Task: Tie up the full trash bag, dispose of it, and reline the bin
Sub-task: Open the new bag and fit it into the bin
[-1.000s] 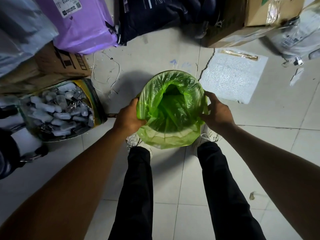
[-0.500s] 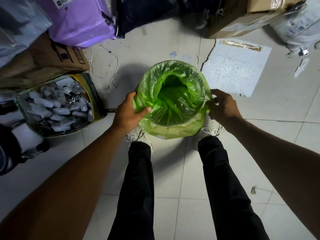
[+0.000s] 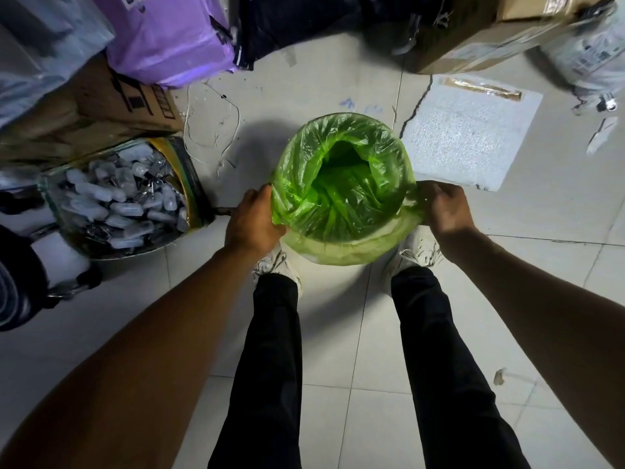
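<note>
A green plastic liner (image 3: pixel 341 184) sits inside a small round bin on the tiled floor between my feet, its edge folded over the bin's rim (image 3: pixel 338 253). The liner looks hollow inside, with creased folds running down. My left hand (image 3: pixel 252 220) grips the liner's folded edge on the bin's left side. On the right side my right hand (image 3: pixel 443 208) pinches the liner's edge with curled fingers. The bin's own wall is hidden under the green plastic.
A sack of small white plastic parts (image 3: pixel 125 198) stands left of the bin. Cardboard boxes (image 3: pixel 111 106), a purple bag (image 3: pixel 169 38) and dark bags (image 3: pixel 297 22) crowd the far side. A white foam sheet (image 3: pixel 466 130) lies on the floor at the right.
Both hands have shifted along the rim, tugging the liner's edge lower over the bin's sides. The liner's mouth now lies wider and rounder than a second ago.
</note>
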